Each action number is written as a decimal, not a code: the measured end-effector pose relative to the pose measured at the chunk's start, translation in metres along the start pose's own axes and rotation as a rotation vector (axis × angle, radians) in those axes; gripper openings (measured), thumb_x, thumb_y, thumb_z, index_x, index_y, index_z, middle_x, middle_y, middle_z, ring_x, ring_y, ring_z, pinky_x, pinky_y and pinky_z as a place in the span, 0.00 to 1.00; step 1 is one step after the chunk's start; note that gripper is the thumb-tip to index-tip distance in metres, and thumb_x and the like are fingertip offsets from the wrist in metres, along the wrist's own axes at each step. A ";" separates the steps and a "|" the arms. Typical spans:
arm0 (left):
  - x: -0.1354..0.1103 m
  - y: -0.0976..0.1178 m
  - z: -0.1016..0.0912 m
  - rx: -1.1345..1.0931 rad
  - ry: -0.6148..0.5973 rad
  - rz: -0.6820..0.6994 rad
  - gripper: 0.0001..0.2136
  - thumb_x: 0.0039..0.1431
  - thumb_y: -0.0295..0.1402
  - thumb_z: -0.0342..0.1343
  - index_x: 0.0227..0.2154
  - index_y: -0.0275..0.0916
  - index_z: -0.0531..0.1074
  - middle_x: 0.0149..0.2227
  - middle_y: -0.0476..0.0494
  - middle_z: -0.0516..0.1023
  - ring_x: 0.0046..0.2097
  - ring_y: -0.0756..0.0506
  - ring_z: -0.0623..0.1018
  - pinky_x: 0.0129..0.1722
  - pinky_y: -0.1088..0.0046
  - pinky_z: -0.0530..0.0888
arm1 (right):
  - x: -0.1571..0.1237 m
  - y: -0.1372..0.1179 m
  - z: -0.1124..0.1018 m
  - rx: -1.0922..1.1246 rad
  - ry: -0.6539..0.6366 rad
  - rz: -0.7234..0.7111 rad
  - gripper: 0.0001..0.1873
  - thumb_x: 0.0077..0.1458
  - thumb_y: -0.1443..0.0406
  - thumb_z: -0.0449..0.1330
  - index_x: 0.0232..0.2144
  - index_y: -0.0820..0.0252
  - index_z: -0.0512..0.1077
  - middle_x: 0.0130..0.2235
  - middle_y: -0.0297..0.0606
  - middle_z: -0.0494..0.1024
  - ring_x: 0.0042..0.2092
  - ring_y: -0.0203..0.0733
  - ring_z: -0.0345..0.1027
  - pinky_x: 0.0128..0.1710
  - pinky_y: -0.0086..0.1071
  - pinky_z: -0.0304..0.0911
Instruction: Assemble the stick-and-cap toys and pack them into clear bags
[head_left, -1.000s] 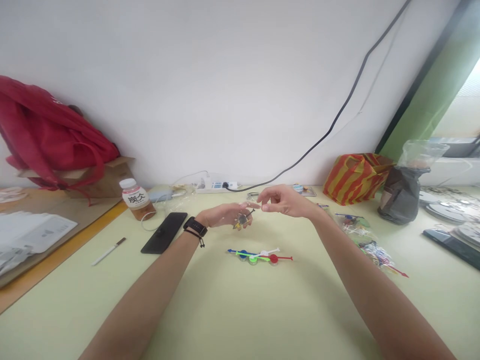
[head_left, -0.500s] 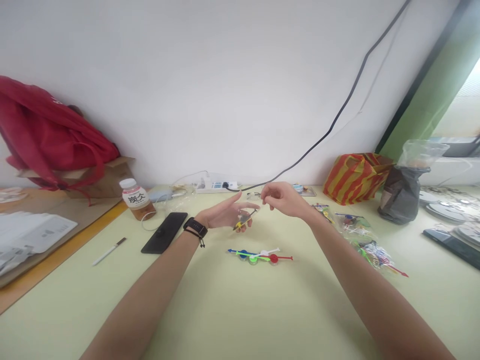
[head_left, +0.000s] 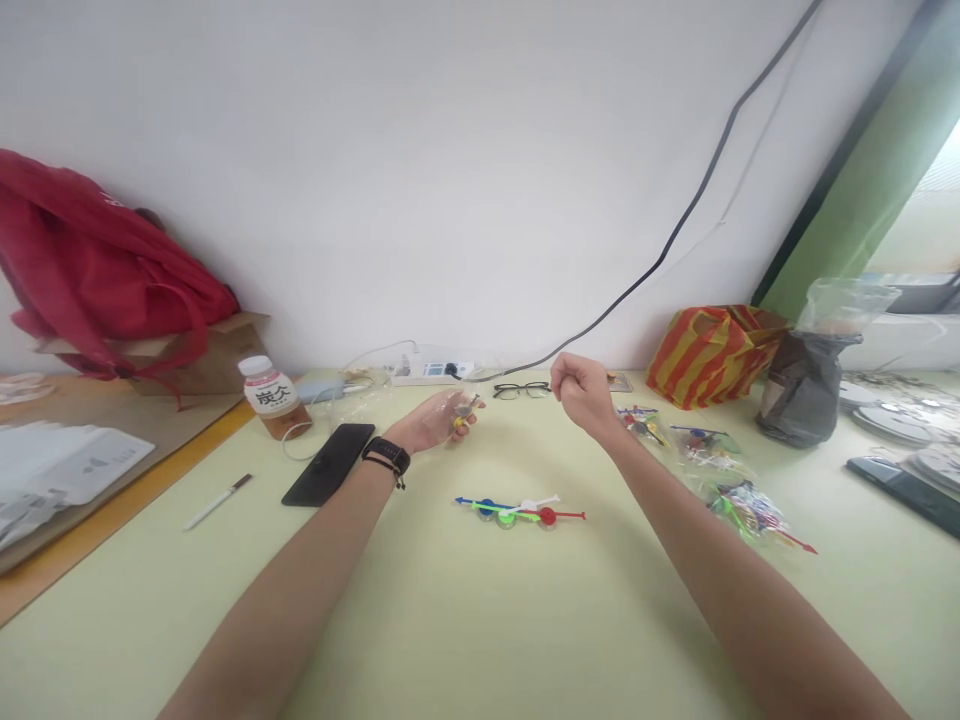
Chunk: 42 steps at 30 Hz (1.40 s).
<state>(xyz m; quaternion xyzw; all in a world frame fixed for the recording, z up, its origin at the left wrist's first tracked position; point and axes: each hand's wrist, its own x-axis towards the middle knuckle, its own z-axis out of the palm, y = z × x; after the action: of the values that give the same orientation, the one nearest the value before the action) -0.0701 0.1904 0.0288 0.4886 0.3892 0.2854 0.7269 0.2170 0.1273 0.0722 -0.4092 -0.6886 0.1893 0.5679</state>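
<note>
left hand grips a yellow piece; right hand curled closed near glasses, contents hidden

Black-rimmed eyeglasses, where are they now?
In the head view, the black-rimmed eyeglasses lie near the white wall, between the white power strip on their left and the right hand.

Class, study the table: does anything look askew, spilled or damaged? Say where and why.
No spill or damage shows. A red arrow juts from the jumbled heap of pieces at right, looking stray against the four arrows grouped in the middle.
</note>
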 end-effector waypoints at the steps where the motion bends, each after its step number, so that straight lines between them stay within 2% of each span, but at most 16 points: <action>1: 0.002 -0.001 -0.001 -0.012 0.029 0.005 0.19 0.61 0.45 0.61 0.44 0.33 0.76 0.30 0.44 0.73 0.24 0.49 0.71 0.23 0.75 0.66 | -0.001 0.003 0.000 -0.006 0.004 -0.003 0.06 0.36 0.69 0.48 0.20 0.55 0.63 0.20 0.31 0.64 0.24 0.38 0.55 0.26 0.32 0.49; 5: 0.007 -0.002 -0.003 -0.046 0.076 0.034 0.12 0.60 0.37 0.58 0.41 0.35 0.74 0.31 0.44 0.75 0.26 0.48 0.74 0.26 0.72 0.72 | -0.003 0.008 0.006 -0.026 -0.044 0.004 0.03 0.34 0.68 0.47 0.17 0.54 0.57 0.19 0.31 0.56 0.25 0.38 0.50 0.27 0.33 0.45; 8: 0.010 -0.003 -0.004 -0.060 0.081 0.066 0.08 0.59 0.34 0.58 0.38 0.35 0.74 0.31 0.43 0.76 0.27 0.48 0.76 0.29 0.71 0.74 | -0.006 0.005 0.013 -0.034 -0.202 0.009 0.03 0.34 0.69 0.47 0.17 0.55 0.55 0.19 0.31 0.56 0.26 0.38 0.51 0.27 0.32 0.46; 11: 0.010 -0.004 -0.004 -0.045 0.081 0.097 0.07 0.60 0.33 0.62 0.35 0.34 0.73 0.32 0.40 0.78 0.30 0.47 0.78 0.32 0.72 0.76 | -0.011 -0.007 0.022 -0.026 -0.470 -0.001 0.06 0.35 0.72 0.49 0.18 0.57 0.63 0.21 0.30 0.64 0.26 0.37 0.58 0.28 0.31 0.51; 14: 0.009 -0.006 -0.002 -0.008 0.084 0.162 0.10 0.60 0.35 0.66 0.35 0.34 0.73 0.34 0.38 0.80 0.32 0.48 0.78 0.34 0.73 0.75 | -0.021 -0.022 0.031 -0.038 -0.836 0.039 0.11 0.42 0.74 0.53 0.27 0.59 0.73 0.28 0.32 0.75 0.30 0.37 0.68 0.30 0.28 0.59; 17: 0.005 -0.004 0.003 0.041 0.078 0.223 0.14 0.59 0.38 0.70 0.40 0.33 0.76 0.40 0.36 0.82 0.36 0.48 0.79 0.39 0.73 0.76 | -0.030 -0.032 0.040 -0.121 -1.171 0.112 0.04 0.52 0.67 0.63 0.33 0.59 0.76 0.34 0.34 0.80 0.34 0.38 0.71 0.31 0.28 0.62; 20: 0.000 0.000 0.009 0.092 0.061 0.240 0.20 0.55 0.38 0.73 0.46 0.33 0.78 0.47 0.32 0.82 0.43 0.45 0.81 0.48 0.67 0.76 | -0.036 -0.033 0.047 -0.224 -1.314 0.162 0.11 0.52 0.58 0.70 0.31 0.59 0.76 0.31 0.32 0.79 0.30 0.36 0.69 0.28 0.28 0.60; 24: -0.007 0.005 0.016 0.202 -0.004 0.285 0.26 0.53 0.39 0.74 0.53 0.37 0.77 0.53 0.32 0.81 0.50 0.40 0.81 0.53 0.63 0.75 | -0.035 -0.027 0.049 -0.269 -1.324 0.118 0.08 0.53 0.62 0.69 0.29 0.60 0.76 0.29 0.31 0.78 0.29 0.35 0.68 0.29 0.27 0.60; 27: -0.009 0.004 0.020 0.379 -0.056 0.347 0.26 0.54 0.42 0.73 0.54 0.38 0.77 0.53 0.32 0.81 0.51 0.39 0.81 0.53 0.61 0.75 | -0.032 -0.027 0.044 -0.233 -1.288 0.076 0.02 0.53 0.67 0.67 0.29 0.61 0.77 0.29 0.31 0.78 0.30 0.35 0.69 0.30 0.27 0.60; 32: -0.005 -0.007 0.024 0.604 -0.123 0.360 0.27 0.51 0.43 0.74 0.53 0.38 0.79 0.51 0.33 0.82 0.49 0.38 0.82 0.51 0.61 0.76 | -0.030 -0.030 0.039 -0.205 -1.239 0.055 0.06 0.56 0.63 0.67 0.30 0.60 0.79 0.28 0.31 0.77 0.29 0.35 0.68 0.29 0.27 0.59; 38: 0.002 -0.015 0.028 0.632 -0.061 0.373 0.23 0.53 0.44 0.71 0.49 0.37 0.81 0.48 0.35 0.84 0.49 0.38 0.82 0.50 0.63 0.76 | -0.025 -0.033 0.034 -0.141 -1.186 0.079 0.07 0.57 0.63 0.65 0.30 0.60 0.78 0.28 0.32 0.78 0.28 0.36 0.69 0.29 0.27 0.61; 42: 0.003 -0.020 0.033 0.597 -0.106 0.402 0.25 0.45 0.39 0.76 0.47 0.35 0.81 0.42 0.35 0.85 0.44 0.38 0.83 0.45 0.65 0.77 | -0.016 -0.045 0.021 -0.014 -1.039 0.063 0.10 0.59 0.59 0.65 0.30 0.59 0.78 0.29 0.33 0.79 0.28 0.37 0.73 0.30 0.29 0.65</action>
<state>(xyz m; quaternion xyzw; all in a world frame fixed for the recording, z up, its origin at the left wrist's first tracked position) -0.0398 0.1700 0.0166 0.7603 0.3131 0.2706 0.5006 0.1822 0.0921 0.0889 -0.2855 -0.8683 0.3798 0.1427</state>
